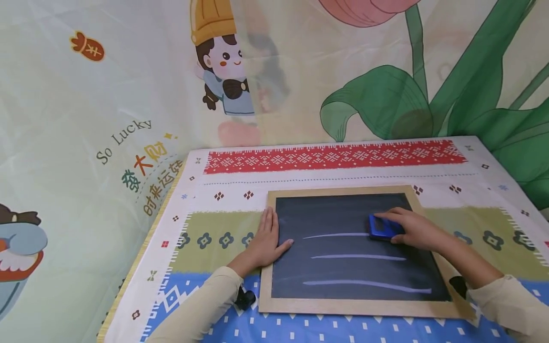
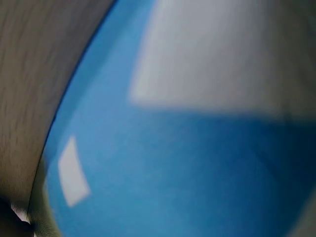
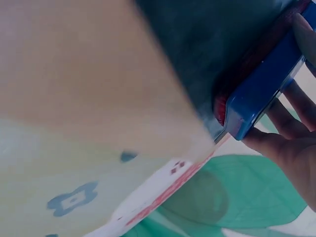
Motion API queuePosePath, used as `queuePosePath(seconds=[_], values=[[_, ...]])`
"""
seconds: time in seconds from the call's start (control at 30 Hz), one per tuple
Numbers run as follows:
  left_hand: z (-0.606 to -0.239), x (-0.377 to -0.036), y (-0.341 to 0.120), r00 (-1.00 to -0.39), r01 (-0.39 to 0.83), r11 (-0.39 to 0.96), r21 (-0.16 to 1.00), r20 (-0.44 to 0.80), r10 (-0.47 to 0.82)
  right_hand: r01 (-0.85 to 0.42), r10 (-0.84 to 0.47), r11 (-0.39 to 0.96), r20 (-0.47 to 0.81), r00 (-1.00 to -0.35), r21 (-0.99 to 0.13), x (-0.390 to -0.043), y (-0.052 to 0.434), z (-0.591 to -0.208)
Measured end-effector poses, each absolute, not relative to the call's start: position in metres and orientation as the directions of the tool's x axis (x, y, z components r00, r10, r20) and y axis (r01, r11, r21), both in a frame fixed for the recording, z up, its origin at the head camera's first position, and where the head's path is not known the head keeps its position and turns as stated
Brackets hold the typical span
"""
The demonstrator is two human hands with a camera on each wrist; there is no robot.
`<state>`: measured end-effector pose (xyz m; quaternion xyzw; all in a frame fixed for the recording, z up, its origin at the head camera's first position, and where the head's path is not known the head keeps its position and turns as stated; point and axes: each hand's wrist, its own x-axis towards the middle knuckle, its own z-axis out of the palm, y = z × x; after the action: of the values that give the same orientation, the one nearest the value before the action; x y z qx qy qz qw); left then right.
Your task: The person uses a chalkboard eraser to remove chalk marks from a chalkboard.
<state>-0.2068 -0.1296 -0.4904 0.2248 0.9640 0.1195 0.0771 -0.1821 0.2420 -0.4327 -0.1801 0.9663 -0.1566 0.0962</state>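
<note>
A chalkboard (image 1: pixel 343 209) in a wooden frame (image 1: pixel 369 308) lies on the table, with three pale chalk lines across its dark surface. My right hand (image 1: pixel 418 229) grips a blue board eraser (image 1: pixel 383 227) at the right end of the top line. In the right wrist view the eraser (image 3: pixel 269 74) shows a reddish felt side against the board, with thumb and fingers on its blue casing. Over the frame's left edge my left hand (image 1: pixel 267 240) rests with straight fingers, its thumb reaching onto the dark surface. The left wrist view holds only the frame's wood (image 2: pixel 44 74) and the cloth.
A patterned tablecloth (image 1: pixel 223 228) with red, green and blue bands covers the table. Printed fabric (image 1: pixel 291 95) with a cartoon figure and large leaves hangs behind it. Black wrist straps (image 1: pixel 245 299) show near both sleeves.
</note>
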Motion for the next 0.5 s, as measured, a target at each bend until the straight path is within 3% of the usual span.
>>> queuePosePath(seconds=[0.5], values=[[-0.489,-0.205,-0.129,-0.886,0.395,0.876,0.276,-0.137,0.442,-0.501,-0.539,0.829,-0.114,-0.835,-0.25,-0.196,0.143,-0.429]])
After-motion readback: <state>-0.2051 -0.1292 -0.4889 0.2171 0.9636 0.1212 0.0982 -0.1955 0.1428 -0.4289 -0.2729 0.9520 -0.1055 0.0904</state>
